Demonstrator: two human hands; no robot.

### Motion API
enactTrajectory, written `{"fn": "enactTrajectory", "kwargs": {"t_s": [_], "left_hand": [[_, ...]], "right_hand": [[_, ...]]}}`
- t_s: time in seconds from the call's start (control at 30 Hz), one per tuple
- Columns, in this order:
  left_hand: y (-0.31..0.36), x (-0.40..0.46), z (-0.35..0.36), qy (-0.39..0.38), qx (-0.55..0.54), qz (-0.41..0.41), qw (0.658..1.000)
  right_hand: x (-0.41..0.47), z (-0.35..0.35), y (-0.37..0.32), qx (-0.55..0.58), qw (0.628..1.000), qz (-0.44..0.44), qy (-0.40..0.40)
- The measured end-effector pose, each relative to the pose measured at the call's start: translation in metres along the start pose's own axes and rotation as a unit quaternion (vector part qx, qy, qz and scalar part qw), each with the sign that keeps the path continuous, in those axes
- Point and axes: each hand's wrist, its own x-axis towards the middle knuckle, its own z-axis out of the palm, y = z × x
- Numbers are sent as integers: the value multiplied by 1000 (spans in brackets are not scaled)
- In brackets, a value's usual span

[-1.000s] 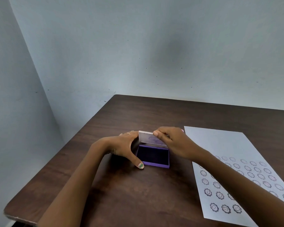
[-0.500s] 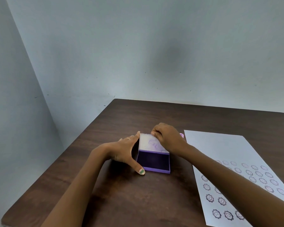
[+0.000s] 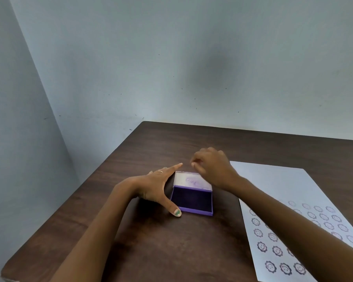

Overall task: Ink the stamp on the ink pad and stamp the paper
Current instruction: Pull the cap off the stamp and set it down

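Note:
A purple ink pad [image 3: 192,202] lies open in the middle of the dark wooden table [image 3: 151,245]. Its clear, ink-smeared lid [image 3: 192,180] is folded flat back on the table. My left hand [image 3: 155,186] rests against the pad's left side with fingers stretched out and the thumb at the front left corner. My right hand [image 3: 212,169] hovers just past the lid's far right corner, fingers curled in with nothing visible in them. To the right lies the white paper [image 3: 273,186], with several rows of purple smiley flower prints on its near half. No stamp is in sight.
The table stands in a corner, with pale blue walls close behind and on the left. Its left edge and near left corner are in view. My right forearm crosses over the paper's near half.
The lid went from upright to flat back on the table. My right hand let go of it and lifted off. My left hand's fingers spread straighter along the pad.

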Motion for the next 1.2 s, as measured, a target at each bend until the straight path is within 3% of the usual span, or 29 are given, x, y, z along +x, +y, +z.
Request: {"fn": "enactTrajectory", "kwargs": {"t_s": [0.13, 0.3, 0.5, 0.67, 0.9, 1.0, 1.2], "left_hand": [[0, 0, 0, 9, 2, 4, 1000], [0, -1, 2, 10, 2, 7, 1000], [-1, 3, 4, 29, -19, 7, 999], [6, 13, 11, 138, -16, 19, 990], [38, 19, 32, 282, -16, 129, 951], [54, 20, 45, 286, -9, 177, 942], [74, 21, 63, 400, -52, 170, 899]], "right_hand": [[-2, -31, 18, 28, 998, 52, 21], [-20, -44, 44, 68, 987, 112, -95], [-43, -37, 40, 109, 983, 129, -66], [-59, -38, 31, 125, 982, 126, -61], [-79, -46, 26, 204, 970, 119, -64], [-83, -52, 25, 305, 943, 125, -40], [-86, -56, 25, 533, 824, 188, 21]]}}
